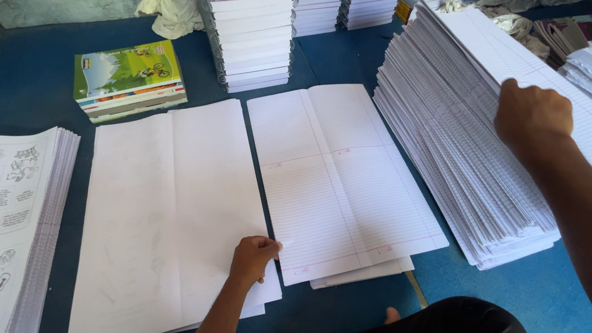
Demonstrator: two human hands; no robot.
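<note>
On the blue surface [571,316], your left hand [253,256] pinches the near corner of the blank sheets [169,205], left of the ruled sheet [341,182]. Beyond it, your right hand [534,116] grips the tall ruled stack [458,139]; a careless pull could topple it.

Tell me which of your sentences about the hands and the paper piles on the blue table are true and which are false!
1. The left hand rests on the plain white folded sheets. True.
2. The right hand holds a pencil. False: it touches the tall stack of lined white paper.
3. The lined sheets lie between the plain sheets and the tall stack. True.
4. The colourful books lie on the tall stack. False: on the blue table.
</note>
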